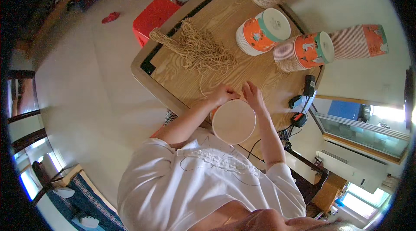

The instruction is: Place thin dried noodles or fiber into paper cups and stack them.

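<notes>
Tub (234, 121) at near table (170, 73) edge, by shirt (173, 187). L hand (224, 94) & R hand (253, 96) at its far rim, fingers bunched; can't tell if gripping. Prob. light, semi-stiff paper, dents if squeezed; best hold: rim, L+R sides.

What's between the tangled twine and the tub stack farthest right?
The head view shows one orange-and-green tub stack, then a second tub stack.

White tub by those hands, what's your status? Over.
Left hand, right hand: at far rim of tub; grip unclear. Twine heap beyond on table, apart from tub.
</notes>
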`<state>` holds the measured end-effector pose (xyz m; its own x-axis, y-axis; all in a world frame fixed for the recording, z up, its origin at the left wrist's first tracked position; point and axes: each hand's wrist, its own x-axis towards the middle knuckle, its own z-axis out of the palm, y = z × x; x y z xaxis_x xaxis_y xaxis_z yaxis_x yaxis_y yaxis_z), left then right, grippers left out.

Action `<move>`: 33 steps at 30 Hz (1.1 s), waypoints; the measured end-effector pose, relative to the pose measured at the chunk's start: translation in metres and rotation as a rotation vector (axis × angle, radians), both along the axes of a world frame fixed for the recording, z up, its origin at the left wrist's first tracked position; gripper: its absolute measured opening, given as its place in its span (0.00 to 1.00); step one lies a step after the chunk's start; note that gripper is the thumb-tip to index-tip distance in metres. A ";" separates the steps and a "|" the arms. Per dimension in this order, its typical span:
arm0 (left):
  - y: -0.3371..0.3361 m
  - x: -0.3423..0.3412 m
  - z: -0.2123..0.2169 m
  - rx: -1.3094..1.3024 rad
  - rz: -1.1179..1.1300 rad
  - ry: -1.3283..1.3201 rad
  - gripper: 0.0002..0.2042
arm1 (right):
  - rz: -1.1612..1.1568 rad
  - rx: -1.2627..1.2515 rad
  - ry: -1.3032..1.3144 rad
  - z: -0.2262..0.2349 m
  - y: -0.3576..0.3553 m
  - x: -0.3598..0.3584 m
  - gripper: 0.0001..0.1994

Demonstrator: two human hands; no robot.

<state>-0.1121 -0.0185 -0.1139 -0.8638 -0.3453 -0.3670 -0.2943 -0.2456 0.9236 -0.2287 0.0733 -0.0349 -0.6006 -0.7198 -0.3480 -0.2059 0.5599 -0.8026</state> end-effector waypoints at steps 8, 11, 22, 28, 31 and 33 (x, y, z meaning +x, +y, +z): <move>0.002 0.009 0.008 -0.047 0.057 0.029 0.11 | 0.544 0.018 0.079 0.003 -0.018 -0.007 0.15; -0.002 0.017 0.021 -0.049 0.066 -0.016 0.11 | 0.517 0.083 -0.067 -0.004 -0.012 -0.011 0.13; -0.001 0.036 0.022 -0.212 0.142 -0.068 0.13 | 0.463 0.036 -0.016 -0.022 -0.006 -0.014 0.13; -0.010 0.041 0.044 -0.156 0.059 -0.171 0.13 | 0.447 0.155 -0.026 -0.020 -0.011 -0.005 0.13; -0.010 0.041 0.040 -0.187 0.067 -0.126 0.14 | 0.581 0.138 0.110 -0.011 -0.017 0.000 0.11; -0.015 0.041 0.055 -0.228 0.055 -0.174 0.12 | 0.617 0.092 0.113 -0.010 -0.017 -0.001 0.10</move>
<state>-0.0711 -0.0335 -0.0591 -0.7725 -0.4801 -0.4156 -0.4452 -0.0571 0.8936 -0.2294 0.0566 -0.0444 -0.1215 -0.9156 -0.3833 -0.5933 0.3766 -0.7114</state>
